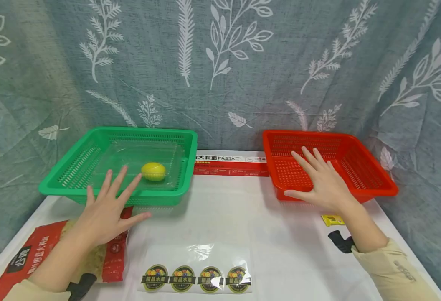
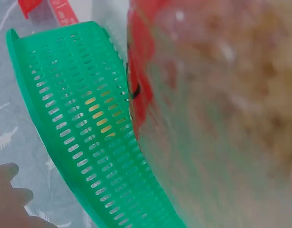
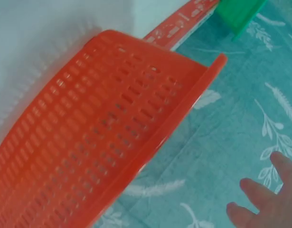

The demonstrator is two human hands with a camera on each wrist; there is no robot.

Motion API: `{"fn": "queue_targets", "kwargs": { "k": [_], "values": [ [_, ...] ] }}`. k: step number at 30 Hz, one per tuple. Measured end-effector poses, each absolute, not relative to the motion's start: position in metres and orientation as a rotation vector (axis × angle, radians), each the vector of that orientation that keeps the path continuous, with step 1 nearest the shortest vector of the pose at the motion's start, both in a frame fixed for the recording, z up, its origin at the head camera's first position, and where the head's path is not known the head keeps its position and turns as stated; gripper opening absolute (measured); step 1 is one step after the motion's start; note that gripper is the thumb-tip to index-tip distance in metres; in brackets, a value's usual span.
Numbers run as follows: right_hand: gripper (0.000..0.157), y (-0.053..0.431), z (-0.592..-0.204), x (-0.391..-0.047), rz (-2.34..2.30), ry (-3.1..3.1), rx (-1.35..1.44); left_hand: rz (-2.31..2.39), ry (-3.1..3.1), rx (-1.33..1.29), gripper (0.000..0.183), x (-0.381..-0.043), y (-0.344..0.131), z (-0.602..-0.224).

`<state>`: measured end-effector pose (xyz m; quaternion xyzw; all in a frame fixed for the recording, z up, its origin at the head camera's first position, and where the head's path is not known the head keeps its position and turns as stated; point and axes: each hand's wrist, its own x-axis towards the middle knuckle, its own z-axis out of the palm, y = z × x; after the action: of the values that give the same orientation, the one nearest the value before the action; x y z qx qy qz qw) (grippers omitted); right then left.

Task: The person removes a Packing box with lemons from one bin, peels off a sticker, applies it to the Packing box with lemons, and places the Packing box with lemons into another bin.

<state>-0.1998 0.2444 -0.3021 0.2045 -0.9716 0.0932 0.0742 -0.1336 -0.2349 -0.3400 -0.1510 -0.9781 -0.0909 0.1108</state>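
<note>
My left hand point(image 1: 105, 213) hovers with fingers spread above a red pasta bag point(image 1: 115, 255) and near the front rim of a green basket point(image 1: 168, 193). Inside that basket are a clear plastic container point(image 1: 130, 152) and a yellow lemon point(image 1: 153, 171). My right hand point(image 1: 323, 184), also spread and holding nothing, is over the front of a red basket point(image 1: 374, 192). Only fingertips of the left hand point(image 2: 8, 204) show in the left wrist view, where the pasta bag is large and blurred. In the right wrist view, fingers point(image 3: 264, 202) appear at the lower right.
Between the baskets lies a red-and-white pasta box point(image 1: 229, 164). A clear plastic bag point(image 1: 198, 267) with several round fruit labels rests at the table's front. A small yellow packet point(image 1: 332, 220) lies by the right forearm. A patterned grey-blue curtain point(image 1: 220, 108) hangs behind.
</note>
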Motion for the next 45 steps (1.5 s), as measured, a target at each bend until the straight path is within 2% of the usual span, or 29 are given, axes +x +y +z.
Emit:
{"fn": "queue_targets", "kwargs": {
  "k": [8, 28, 45],
  "values": [
    [0.092, 0.226, -0.307, -0.207, 0.317, -2.906, 0.648, -0.382, -2.879, -0.321, 0.09, -0.128, -0.238, -0.342],
    [0.09, 0.177, -0.313, -0.221, 0.491, -2.891, 0.767, -0.575, -2.835, -0.207, 0.084, -0.12, -0.25, -0.357],
    [0.075, 0.116, -0.322, -0.242, 0.704, -2.814, 0.935, -0.921, -2.657, 0.007, 0.069, -0.119, -0.241, -0.366]
  ]
}}
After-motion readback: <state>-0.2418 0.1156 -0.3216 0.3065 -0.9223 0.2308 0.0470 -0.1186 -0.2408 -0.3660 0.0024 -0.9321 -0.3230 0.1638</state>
